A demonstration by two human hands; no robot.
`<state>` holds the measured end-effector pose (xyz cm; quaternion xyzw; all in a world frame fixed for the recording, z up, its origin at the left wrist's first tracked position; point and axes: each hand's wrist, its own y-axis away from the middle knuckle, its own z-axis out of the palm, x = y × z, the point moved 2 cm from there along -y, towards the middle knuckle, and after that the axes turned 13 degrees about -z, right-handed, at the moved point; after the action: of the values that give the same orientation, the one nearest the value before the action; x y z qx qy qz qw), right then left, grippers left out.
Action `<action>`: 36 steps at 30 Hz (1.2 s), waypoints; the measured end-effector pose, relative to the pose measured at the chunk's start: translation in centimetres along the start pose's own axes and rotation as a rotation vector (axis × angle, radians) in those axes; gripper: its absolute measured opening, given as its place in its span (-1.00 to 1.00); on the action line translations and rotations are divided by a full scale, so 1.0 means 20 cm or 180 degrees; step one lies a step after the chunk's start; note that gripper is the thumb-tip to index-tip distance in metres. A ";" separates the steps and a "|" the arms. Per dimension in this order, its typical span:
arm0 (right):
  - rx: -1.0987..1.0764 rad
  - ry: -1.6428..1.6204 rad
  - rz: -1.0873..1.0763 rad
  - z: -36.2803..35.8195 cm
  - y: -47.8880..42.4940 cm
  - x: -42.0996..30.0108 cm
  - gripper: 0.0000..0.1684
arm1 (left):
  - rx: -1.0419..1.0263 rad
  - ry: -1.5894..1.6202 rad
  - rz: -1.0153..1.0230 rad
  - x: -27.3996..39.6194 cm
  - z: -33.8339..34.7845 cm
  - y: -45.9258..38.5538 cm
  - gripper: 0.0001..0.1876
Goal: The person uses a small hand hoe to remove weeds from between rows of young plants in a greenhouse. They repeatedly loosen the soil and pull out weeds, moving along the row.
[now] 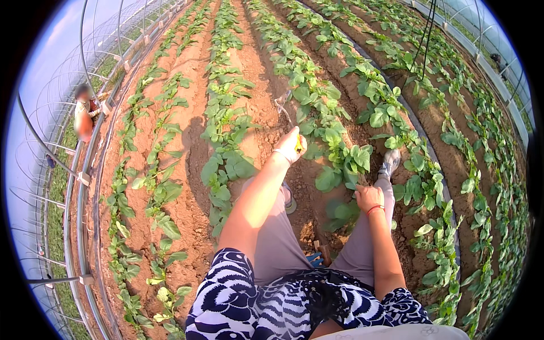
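Observation:
My left hand (290, 145) is closed around the yellow handle (299, 145) of a hand tool, held over the bare soil between two plant rows. The tool's metal shank (285, 114) points away from me, its tip beside the leaves. My right hand (369, 198), with a red band at its wrist, is at the near end of a row of leafy green plants (343, 166). Its fingers are drawn together at the leaves near my right shin; whether they hold a stem cannot be told.
My shoes (390, 163) stand in the soil on either side of the plant row. Further rows of plants (225, 127) run away on both sides. A person (86, 112) is at the metal frame rail (91, 170) on the left. Dark cords (426, 46) hang at the upper right.

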<state>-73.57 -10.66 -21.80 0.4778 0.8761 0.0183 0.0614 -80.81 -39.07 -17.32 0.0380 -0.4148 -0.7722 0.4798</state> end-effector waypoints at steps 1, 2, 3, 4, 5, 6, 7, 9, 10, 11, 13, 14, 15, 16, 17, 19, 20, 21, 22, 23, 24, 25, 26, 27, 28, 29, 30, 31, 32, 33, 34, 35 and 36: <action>-0.0063 0.0032 0.0051 0.00 0.00 0.01 -0.79 | 0.0444 0.0215 -0.0004 -0.02 0.01 -0.03 -0.77; 0.0015 0.0002 0.0072 -0.01 -0.01 0.02 -0.79 | 0.0175 0.0805 -0.0122 -0.02 0.07 -0.08 -0.79; 0.0067 -0.0026 0.0104 -0.02 0.00 0.02 -0.80 | -0.0085 0.1405 -0.0269 -0.03 0.14 -0.11 -0.80; 0.0138 -0.0034 0.0149 -0.04 0.00 0.04 -0.80 | -0.0052 0.1346 -0.0145 -0.04 0.20 -0.10 -0.83; 0.0247 -0.0162 0.0105 -0.04 -0.01 0.05 -0.80 | -0.0276 0.1127 -0.0090 -0.05 0.26 -0.10 -0.82; 0.0341 -0.0311 0.0006 -0.02 -0.01 0.03 -0.81 | -0.0462 0.0935 0.0008 -0.04 0.27 -0.08 -0.82; 0.0433 -0.0459 -0.0106 -0.01 -0.02 0.02 -0.81 | -0.0646 0.0751 0.0120 -0.04 0.27 -0.07 -0.82; 0.0781 -0.0732 -0.0133 -0.02 -0.02 0.01 -0.76 | -0.0909 0.0093 0.0387 -0.05 0.33 -0.06 -0.74; 0.0899 -0.0959 -0.0144 -0.02 -0.04 -0.01 -0.74 | -0.0863 0.0106 0.0397 -0.06 0.34 -0.04 -0.74; 0.1007 -0.1191 -0.0159 -0.01 -0.06 -0.02 -0.72 | -0.0765 0.0018 0.0456 -0.06 0.34 -0.03 -0.73; 0.0750 -0.1676 -0.0324 0.04 -0.13 -0.06 -0.71 | -0.0547 0.0075 0.0374 -0.08 0.33 -0.03 -0.77; 0.0550 -0.1721 -0.0398 0.04 -0.16 -0.10 -0.72 | -0.0565 0.0470 0.0155 -0.09 0.34 -0.02 -0.81; 0.0392 -0.1722 -0.0444 0.04 -0.19 -0.13 -0.72 | -0.0683 0.0730 0.0071 -0.10 0.35 -0.01 -0.83; 0.0430 -0.1840 -0.0659 0.05 -0.22 -0.17 -0.71 | -0.0587 0.0854 -0.0030 -0.10 0.35 0.00 -0.84; 0.0349 -0.1756 -0.0888 0.07 -0.25 -0.21 -0.71 | -0.0617 0.1068 -0.0106 -0.09 0.34 0.00 -0.84; 0.0239 -0.1587 -0.1307 0.12 -0.31 -0.32 -0.70 | -0.0577 0.1046 -0.0033 -0.08 0.34 0.01 -0.84; 0.0076 -0.1480 -0.1534 0.15 -0.32 -0.38 -0.71 | -0.0546 0.0983 0.0021 -0.08 0.34 0.01 -0.84; -0.0210 -0.1383 -0.1616 0.21 -0.31 -0.45 -0.72 | -0.0500 0.0918 0.0076 -0.08 0.33 0.01 -0.84; -0.0474 -0.1277 -0.1692 0.26 -0.29 -0.51 -0.74 | -0.0516 0.0663 0.0164 -0.08 0.32 0.00 -0.82; -0.0735 -0.1166 -0.1763 0.32 -0.26 -0.56 -0.75 | -0.0562 0.0206 0.0396 -0.07 0.31 -0.01 -0.78; -0.1026 -0.1101 -0.1866 0.39 -0.22 -0.60 -0.77 | -0.0499 0.0172 0.0426 -0.07 0.31 -0.01 -0.76; -0.1303 -0.1018 -0.1945 0.44 -0.18 -0.63 -0.79 | -0.0463 0.0127 0.0441 -0.06 0.33 0.00 -0.74; -0.1383 -0.0890 -0.2204 0.48 -0.15 -0.67 -0.79 | -0.0415 0.0105 0.0496 -0.05 0.35 0.01 -0.74; -0.1479 -0.0764 -0.2479 0.52 -0.12 -0.71 -0.80 | -0.0466 0.0158 0.0507 -0.04 0.33 0.00 -0.74; -0.1593 -0.0931 -0.2855 0.58 -0.08 -0.74 -0.79 | -0.0459 0.0170 0.0600 -0.04 0.31 0.01 -0.75; -0.1537 -0.1086 -0.3061 0.62 -0.05 -0.76 -0.77 | -0.0454 0.0184 0.0696 -0.04 0.30 0.02 -0.76; -0.1483 -0.1222 -0.3255 0.66 -0.02 -0.77 -0.76 | -0.0393 0.0159 0.0700 -0.04 0.29 0.02 -0.76; -0.1438 -0.1378 -0.3502 0.68 -0.01 -0.80 -0.75 | -0.0458 0.0247 0.0646 -0.04 0.27 0.00 -0.77; -0.1941 -0.1771 -0.3403 0.69 0.00 -0.80 -0.64 | -0.0413 0.0262 0.0687 -0.06 0.26 -0.02 -0.77; -0.2175 -0.1804 -0.3667 0.72 0.02 -0.80 -0.56 | -0.0266 0.0134 0.0543 -0.07 0.28 -0.01 -0.77; -0.2420 -0.1830 -0.3958 0.76 0.06 -0.78 -0.46 | -0.0198 0.0443 0.0375 -0.07 0.30 -0.03 -0.80; -0.2753 -0.1687 -0.4206 0.85 0.11 -0.74 -0.34 | -0.0225 0.0526 0.0309 -0.09 0.30 -0.07 -0.83; -0.3099 -0.1555 -0.4432 0.95 0.15 -0.71 -0.21 | -0.0215 0.0307 0.0346 -0.09 0.33 -0.04 -0.85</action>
<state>-61.05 -21.37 -39.09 -0.2528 0.8257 0.2452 0.4407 -83.47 -33.58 -14.08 0.0364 -0.3664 -0.7557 0.5415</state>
